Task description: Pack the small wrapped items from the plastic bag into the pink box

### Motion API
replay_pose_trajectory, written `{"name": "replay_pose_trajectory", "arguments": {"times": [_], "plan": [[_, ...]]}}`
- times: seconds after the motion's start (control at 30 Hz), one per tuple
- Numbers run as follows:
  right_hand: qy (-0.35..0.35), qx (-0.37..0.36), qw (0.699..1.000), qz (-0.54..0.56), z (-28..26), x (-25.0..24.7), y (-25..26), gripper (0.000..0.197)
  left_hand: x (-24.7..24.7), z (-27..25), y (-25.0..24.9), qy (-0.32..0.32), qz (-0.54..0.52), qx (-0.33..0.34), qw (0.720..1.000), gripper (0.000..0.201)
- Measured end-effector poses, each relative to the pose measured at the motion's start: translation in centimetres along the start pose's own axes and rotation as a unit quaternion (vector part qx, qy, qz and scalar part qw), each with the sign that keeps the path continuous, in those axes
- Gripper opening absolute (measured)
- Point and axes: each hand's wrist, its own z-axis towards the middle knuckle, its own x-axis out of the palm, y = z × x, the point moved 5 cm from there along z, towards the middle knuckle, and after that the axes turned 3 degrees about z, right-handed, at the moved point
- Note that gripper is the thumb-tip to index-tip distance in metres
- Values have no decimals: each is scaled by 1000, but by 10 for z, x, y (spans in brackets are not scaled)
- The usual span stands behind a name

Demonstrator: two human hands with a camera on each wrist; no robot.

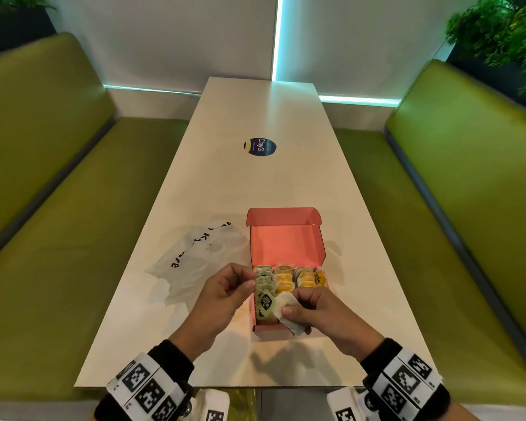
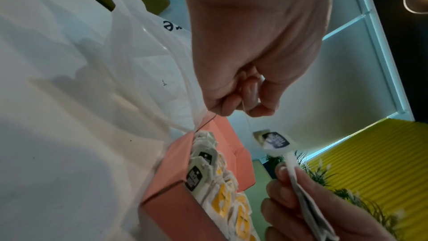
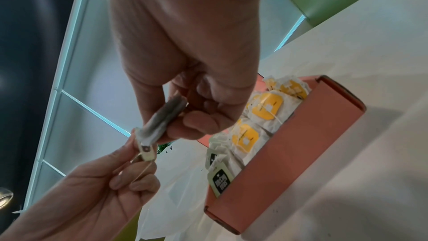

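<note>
My right hand (image 1: 292,305) grips a white tea bag (image 1: 287,319) just above the near end of the open pink box (image 1: 268,329). My left hand (image 1: 246,283) pinches that bag's thin string, and its green tag with a black label (image 1: 266,301) hangs between the hands. In the left wrist view the string runs from my left hand (image 2: 243,102) down to the tag (image 2: 274,139). The right wrist view shows my right hand (image 3: 197,118) round the tea bag (image 3: 162,120). Rows of tea bags with green tags (image 1: 263,278) and yellow tags (image 1: 298,279) stand in the box.
The crumpled white plastic bag (image 1: 195,259) lies on the long white table (image 1: 255,183), left of the box. The box lid (image 1: 284,217) stands open at the far side. A round blue sticker (image 1: 259,148) is farther up the table. Green benches (image 1: 58,208) run along both sides.
</note>
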Motion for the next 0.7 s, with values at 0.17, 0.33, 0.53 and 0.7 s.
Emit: {"name": "replay_pose_trajectory", "arguments": {"times": [0.17,0.33,0.53,0.7], "plan": [[-4,-17,1000,2,1,1,4,33,-4,-2,4,4,40,-5,999,14],[-7,-27,999,17,1,-1,10,28,-6,-4,-4,19,35,1,999,12],[-10,-30,996,86,0,-4,12,17,-1,-5,-6,74,90,-7,993,21],[-16,-16,989,149,1,-2,11,13,1,-7,-1,88,135,-31,986,26]]}}
